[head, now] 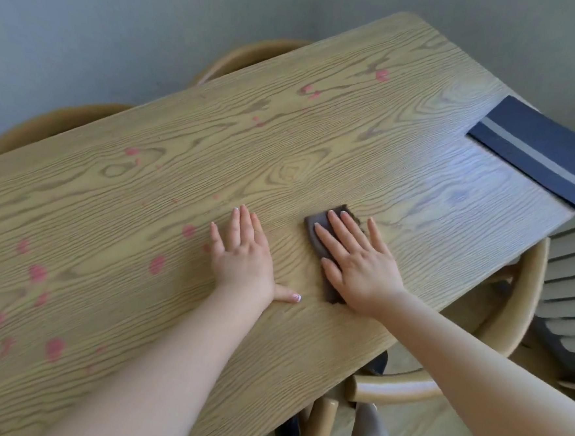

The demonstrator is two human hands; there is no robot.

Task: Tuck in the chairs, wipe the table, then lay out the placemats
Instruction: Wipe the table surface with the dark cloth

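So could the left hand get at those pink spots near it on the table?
Probably yes: the left hand lies flat and empty on the wooden table, with bare tabletop between it and the pink spots.

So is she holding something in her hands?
Not gripped. The right hand presses flat on the middle of a brown cloth; the left hand lies bare on the table.

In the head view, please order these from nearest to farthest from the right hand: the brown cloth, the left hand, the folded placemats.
1. brown cloth: directly under the right hand.
2. left hand: flat on the table beside it.
3. folded placemats: far corner, right side.
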